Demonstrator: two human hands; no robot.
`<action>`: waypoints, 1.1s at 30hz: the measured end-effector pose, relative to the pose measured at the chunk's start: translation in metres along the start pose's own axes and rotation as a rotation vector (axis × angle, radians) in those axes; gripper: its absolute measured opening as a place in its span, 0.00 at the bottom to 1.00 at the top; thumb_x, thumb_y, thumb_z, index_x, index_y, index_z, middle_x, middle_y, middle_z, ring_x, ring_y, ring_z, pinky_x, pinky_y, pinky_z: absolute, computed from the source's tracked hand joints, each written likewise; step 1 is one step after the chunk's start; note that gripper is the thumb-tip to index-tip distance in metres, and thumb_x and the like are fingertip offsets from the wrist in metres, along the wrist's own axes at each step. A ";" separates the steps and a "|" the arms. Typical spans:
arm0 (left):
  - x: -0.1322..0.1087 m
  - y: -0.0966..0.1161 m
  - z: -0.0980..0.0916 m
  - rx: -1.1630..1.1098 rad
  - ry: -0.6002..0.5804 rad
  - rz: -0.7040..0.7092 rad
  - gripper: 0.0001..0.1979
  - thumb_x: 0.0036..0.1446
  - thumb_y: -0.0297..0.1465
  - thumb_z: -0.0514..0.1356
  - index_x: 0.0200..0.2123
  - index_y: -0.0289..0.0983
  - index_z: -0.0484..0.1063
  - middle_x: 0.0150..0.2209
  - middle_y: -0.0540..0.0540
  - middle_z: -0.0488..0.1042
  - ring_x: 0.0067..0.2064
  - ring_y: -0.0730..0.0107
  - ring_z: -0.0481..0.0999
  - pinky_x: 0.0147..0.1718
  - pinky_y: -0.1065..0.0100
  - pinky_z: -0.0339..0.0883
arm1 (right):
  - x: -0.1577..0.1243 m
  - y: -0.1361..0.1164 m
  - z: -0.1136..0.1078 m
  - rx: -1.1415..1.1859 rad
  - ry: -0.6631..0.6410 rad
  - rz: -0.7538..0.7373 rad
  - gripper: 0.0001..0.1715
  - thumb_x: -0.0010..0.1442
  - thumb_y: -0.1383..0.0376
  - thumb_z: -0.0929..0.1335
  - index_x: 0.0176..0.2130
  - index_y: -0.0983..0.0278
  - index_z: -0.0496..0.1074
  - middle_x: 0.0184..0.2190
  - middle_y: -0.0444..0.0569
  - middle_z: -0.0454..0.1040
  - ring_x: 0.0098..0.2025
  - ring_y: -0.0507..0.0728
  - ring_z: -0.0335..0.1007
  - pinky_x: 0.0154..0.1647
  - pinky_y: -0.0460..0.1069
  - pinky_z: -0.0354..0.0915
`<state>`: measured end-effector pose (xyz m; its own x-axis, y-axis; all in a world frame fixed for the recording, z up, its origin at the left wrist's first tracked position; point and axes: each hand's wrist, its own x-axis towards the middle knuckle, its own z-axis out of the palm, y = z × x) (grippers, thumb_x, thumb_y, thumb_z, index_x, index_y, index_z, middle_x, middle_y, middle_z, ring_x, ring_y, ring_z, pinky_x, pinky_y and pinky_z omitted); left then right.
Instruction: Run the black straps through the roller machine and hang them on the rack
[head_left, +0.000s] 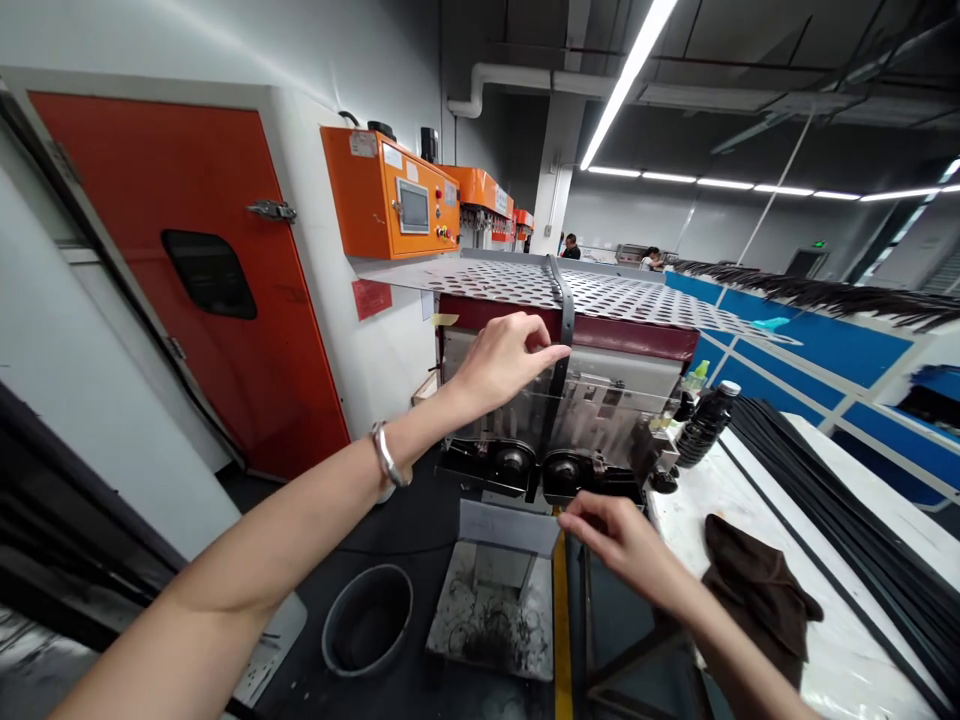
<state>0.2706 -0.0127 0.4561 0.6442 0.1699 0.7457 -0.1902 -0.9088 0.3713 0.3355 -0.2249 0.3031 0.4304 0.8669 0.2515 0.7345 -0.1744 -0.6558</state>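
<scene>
A long black strap [568, 300] with small holes runs over the edge of a perforated metal sheet [495, 280] and hangs down the front of a machine [600, 400]. At its upper part, my left hand [504, 362] is curled, its thumb lying across the strap. The strap's lower end drops between two dark round wheels [514, 460]. Below the wheels and slightly right, my right hand [619, 535] has its thumb and fingertips pressed together; whatever they hold is too small to make out.
A grey bucket [367, 620] and a stained metal stand [491, 610] are on the floor. On the right, a white table [832, 640] bears a brown cloth [757, 590], a dark bottle [709, 422] and many black strips [840, 500]. An orange control box [386, 195] juts out at left.
</scene>
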 end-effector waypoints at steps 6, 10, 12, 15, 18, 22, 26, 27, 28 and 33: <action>-0.107 -0.006 0.004 -0.191 0.132 -0.239 0.10 0.61 0.39 0.59 0.40 0.41 0.74 0.34 0.52 0.72 0.29 0.75 0.66 0.31 0.71 0.61 | 0.010 0.098 0.089 0.253 0.152 0.163 0.23 0.58 0.51 0.68 0.46 0.64 0.73 0.43 0.54 0.77 0.43 0.62 0.73 0.40 0.51 0.67; -0.196 -0.017 0.033 -0.351 0.052 -0.613 0.13 0.61 0.43 0.58 0.42 0.42 0.73 0.35 0.50 0.73 0.34 0.72 0.70 0.31 0.72 0.63 | 0.033 0.123 0.115 0.329 0.247 0.245 0.26 0.55 0.51 0.69 0.48 0.62 0.72 0.50 0.56 0.75 0.51 0.66 0.71 0.47 0.55 0.68; -0.235 -0.023 0.049 -0.419 -0.004 -0.772 0.16 0.61 0.45 0.57 0.43 0.42 0.73 0.35 0.49 0.73 0.35 0.69 0.70 0.33 0.71 0.64 | 0.040 0.126 0.119 0.310 0.250 0.262 0.21 0.55 0.53 0.69 0.45 0.61 0.73 0.47 0.55 0.76 0.51 0.66 0.71 0.49 0.56 0.67; -0.277 -0.029 0.067 -0.469 -0.069 -0.896 0.18 0.60 0.47 0.55 0.43 0.40 0.73 0.34 0.48 0.73 0.33 0.69 0.68 0.33 0.69 0.63 | 0.044 0.126 0.120 0.279 0.213 0.228 0.10 0.54 0.58 0.68 0.36 0.60 0.74 0.42 0.51 0.77 0.49 0.65 0.71 0.51 0.56 0.63; -0.300 -0.033 0.080 -0.491 -0.113 -0.979 0.20 0.59 0.47 0.54 0.42 0.38 0.73 0.33 0.47 0.74 0.30 0.69 0.67 0.30 0.68 0.62 | 0.038 0.125 0.121 0.263 0.172 0.201 0.06 0.52 0.61 0.68 0.31 0.61 0.73 0.38 0.50 0.76 0.47 0.64 0.69 0.52 0.55 0.60; -0.315 -0.039 0.103 -0.565 -0.202 -1.119 0.21 0.54 0.47 0.58 0.42 0.37 0.72 0.34 0.46 0.73 0.32 0.67 0.70 0.25 0.70 0.59 | 0.016 0.120 0.131 0.331 0.067 0.250 0.05 0.49 0.63 0.67 0.27 0.63 0.70 0.32 0.48 0.73 0.40 0.60 0.68 0.45 0.52 0.61; -0.322 -0.040 0.129 -0.766 -0.334 -1.345 0.22 0.45 0.43 0.63 0.41 0.36 0.73 0.38 0.45 0.74 0.41 0.63 0.72 0.33 0.69 0.63 | -0.012 0.112 0.145 0.497 -0.099 0.358 0.08 0.49 0.62 0.66 0.22 0.63 0.67 0.21 0.42 0.68 0.28 0.54 0.64 0.32 0.47 0.59; -0.322 -0.039 0.135 -0.823 -0.346 -1.392 0.20 0.44 0.41 0.63 0.40 0.37 0.73 0.39 0.45 0.74 0.43 0.62 0.72 0.36 0.68 0.63 | -0.017 0.110 0.147 0.534 -0.123 0.385 0.09 0.49 0.62 0.66 0.22 0.63 0.66 0.20 0.42 0.67 0.26 0.53 0.62 0.31 0.46 0.58; -0.322 -0.036 0.140 -0.869 -0.342 -1.425 0.19 0.43 0.40 0.63 0.39 0.37 0.73 0.39 0.45 0.74 0.43 0.63 0.72 0.37 0.67 0.63 | -0.022 0.108 0.150 0.565 -0.138 0.411 0.09 0.48 0.61 0.66 0.22 0.63 0.66 0.20 0.41 0.66 0.26 0.52 0.61 0.29 0.46 0.57; -0.326 -0.024 0.160 -0.899 -0.264 -1.453 0.11 0.41 0.36 0.62 0.29 0.36 0.70 0.31 0.48 0.70 0.39 0.65 0.69 0.36 0.68 0.61 | -0.035 0.106 0.162 0.665 -0.145 0.511 0.09 0.45 0.62 0.67 0.20 0.63 0.64 0.18 0.39 0.63 0.24 0.50 0.57 0.27 0.45 0.54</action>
<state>0.1838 -0.1071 0.1155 0.7269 0.4470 -0.5214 0.3485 0.4140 0.8409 0.3131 -0.1983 0.1091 0.5203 0.8156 -0.2531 -0.0125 -0.2891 -0.9572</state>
